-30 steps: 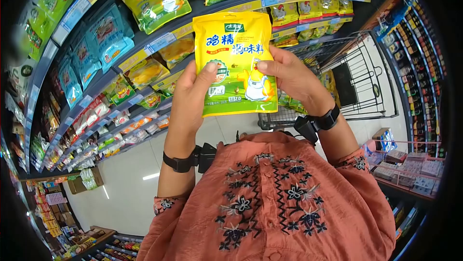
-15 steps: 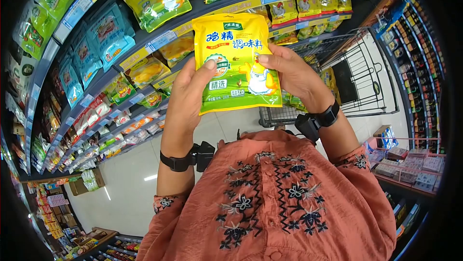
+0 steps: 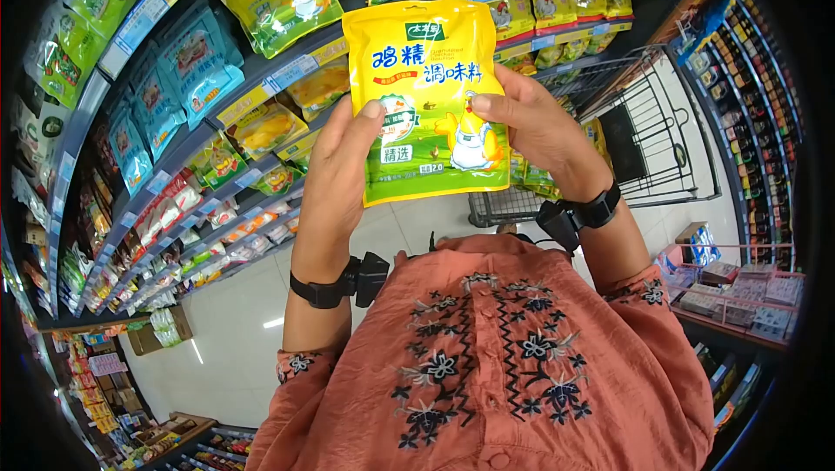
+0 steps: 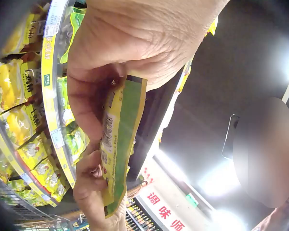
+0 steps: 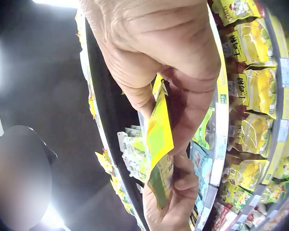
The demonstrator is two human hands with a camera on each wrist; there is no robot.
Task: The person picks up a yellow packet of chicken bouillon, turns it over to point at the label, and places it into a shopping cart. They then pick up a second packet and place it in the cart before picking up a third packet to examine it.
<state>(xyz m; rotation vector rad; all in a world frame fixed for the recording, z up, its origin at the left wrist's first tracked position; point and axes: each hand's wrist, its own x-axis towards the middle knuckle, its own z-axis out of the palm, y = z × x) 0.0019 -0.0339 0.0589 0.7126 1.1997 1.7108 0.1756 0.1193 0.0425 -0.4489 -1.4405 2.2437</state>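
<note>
A yellow and green bag of chicken bouillon seasoning (image 3: 426, 106) is held up in front of the chest, its printed front facing up at the head camera. My left hand (image 3: 337, 162) grips the bag's left edge, thumb on the front and fingers behind. On the opposite edge, my right hand (image 3: 546, 130) pinches it in the same way, with the thumb beside the cartoon chicken. The left wrist view shows the bag's green lower edge (image 4: 127, 144) nearly edge-on between both hands. In the right wrist view the bag (image 5: 161, 139) also appears narrow, with fingers curled behind it.
Shelves with yellow seasoning bags (image 3: 277, 0) and light blue packets (image 3: 193, 62) curve along the left and far side. A wire shopping cart (image 3: 657, 140) stands beyond the right forearm. Bottles (image 3: 739, 114) line a shelf at far right, above small boxed goods (image 3: 739, 301).
The bag's top edge has risen in the head view and its face has tilted more toward the camera. Both hands keep hold of its sides in almost the same places.
</note>
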